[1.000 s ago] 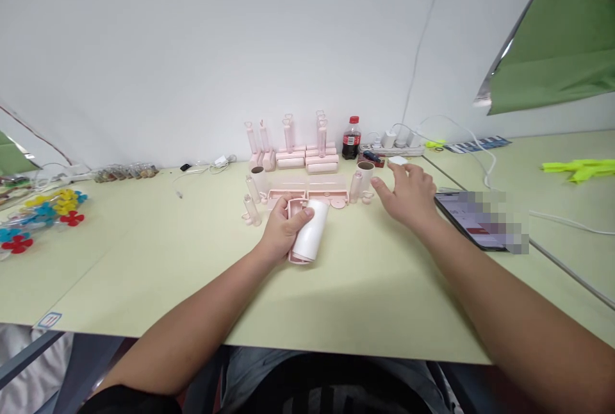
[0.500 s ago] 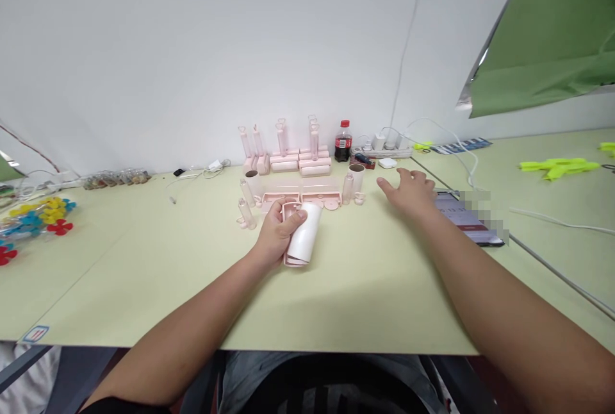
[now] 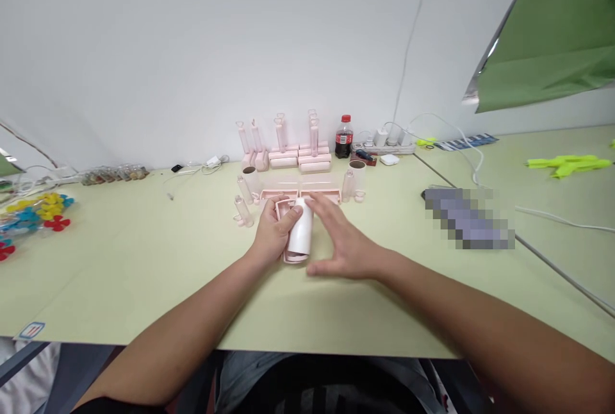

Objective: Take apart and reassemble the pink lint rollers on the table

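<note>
My left hand (image 3: pixel 273 231) is closed around a pink case (image 3: pixel 291 259) with a white roll (image 3: pixel 300 228) in it, the thumb pressing on the roll. Just to the right, my right hand (image 3: pixel 343 244) has its thumb and fingers spread, the fingertips close to the top of the roll; whether they touch it is unclear. Behind the hands lie open pink trays (image 3: pixel 331 195). Small clear bottles (image 3: pixel 243 210) stand to the left and another clear bottle (image 3: pixel 348 186) to the right. Two rolls stand upright, the right one (image 3: pixel 357 172) partly behind that bottle.
Pink cases (image 3: pixel 314 163) with clear bottles stand near the wall, beside a cola bottle (image 3: pixel 344 137) and a power strip (image 3: pixel 384 148). A blurred phone (image 3: pixel 466 218) lies right. Coloured flower pieces (image 3: pixel 57 223) are far left, yellow-green pieces (image 3: pixel 569 164) far right.
My right hand has moved left and toward me, from near the phone to beside the white roll. The roll in my left hand stands a little more upright.
</note>
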Demonstrator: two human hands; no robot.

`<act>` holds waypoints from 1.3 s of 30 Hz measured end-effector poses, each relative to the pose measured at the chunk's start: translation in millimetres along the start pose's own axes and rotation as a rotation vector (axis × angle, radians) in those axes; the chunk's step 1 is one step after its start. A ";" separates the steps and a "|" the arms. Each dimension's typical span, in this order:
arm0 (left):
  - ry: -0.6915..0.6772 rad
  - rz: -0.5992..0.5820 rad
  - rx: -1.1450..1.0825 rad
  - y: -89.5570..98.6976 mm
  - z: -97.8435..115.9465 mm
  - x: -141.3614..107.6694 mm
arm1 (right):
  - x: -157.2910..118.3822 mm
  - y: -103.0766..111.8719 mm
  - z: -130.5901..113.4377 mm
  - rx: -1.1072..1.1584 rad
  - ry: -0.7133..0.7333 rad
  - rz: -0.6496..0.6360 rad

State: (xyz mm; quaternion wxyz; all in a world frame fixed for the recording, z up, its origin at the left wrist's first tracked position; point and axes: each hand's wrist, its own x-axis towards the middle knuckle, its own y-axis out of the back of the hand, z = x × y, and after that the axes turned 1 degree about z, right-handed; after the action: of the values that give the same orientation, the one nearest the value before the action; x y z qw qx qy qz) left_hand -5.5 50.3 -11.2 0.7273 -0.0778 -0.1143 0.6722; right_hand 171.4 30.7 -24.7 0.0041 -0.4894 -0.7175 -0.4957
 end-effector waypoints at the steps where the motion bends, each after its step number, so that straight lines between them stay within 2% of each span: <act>1: 0.007 -0.002 -0.008 -1.5 -0.9 -1.1 | -0.7 -4.6 -4.0 -0.005 -0.001 -0.036; 4: 0.032 -0.003 -0.028 -6.3 -3.0 -5.5 | -1.2 -10.8 -8.1 -0.023 -0.015 -0.038; 10: 0.070 -0.036 -0.050 -9.6 -5.9 -10.8 | -0.3 -7.5 -7.0 -0.007 0.000 -0.078; 13: 0.070 -0.028 -0.071 -10.3 -4.4 -11.5 | -0.3 -9.5 -9.0 -0.030 0.016 -0.046; 17: 0.145 -0.026 -0.121 -12.3 2.9 -12.9 | -0.5 -12.9 -10.6 -0.037 0.040 0.010; 19: 0.166 -0.062 -0.150 -12.4 6.4 -13.5 | -0.4 -12.8 -10.9 -0.036 0.068 0.024; 24: 0.215 -0.256 -0.182 -8.6 9.1 -11.8 | 0.5 -9.9 -10.7 -0.044 0.120 0.044; 27: 0.238 -0.234 -0.203 -7.1 8.4 -9.9 | 1.2 -8.2 -10.6 -0.032 0.146 0.064; 32: 0.215 -0.223 -0.196 -8.2 8.1 -9.8 | 2.4 -5.1 -11.6 -0.020 0.184 0.085; 36: 0.146 -0.219 -0.148 -3.5 10.0 -8.4 | 3.0 -0.8 -12.2 -0.006 0.240 0.091; 39: 0.097 -0.314 -0.018 6.6 13.4 -3.3 | 2.6 2.8 -12.7 0.017 0.266 0.051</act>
State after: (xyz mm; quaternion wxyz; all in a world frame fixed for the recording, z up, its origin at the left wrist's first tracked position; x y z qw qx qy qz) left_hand -15.8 47.0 -0.3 0.8274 -0.0981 -0.0957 0.5447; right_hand 166.0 23.6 -15.0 0.1156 -0.4373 -0.7022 -0.5498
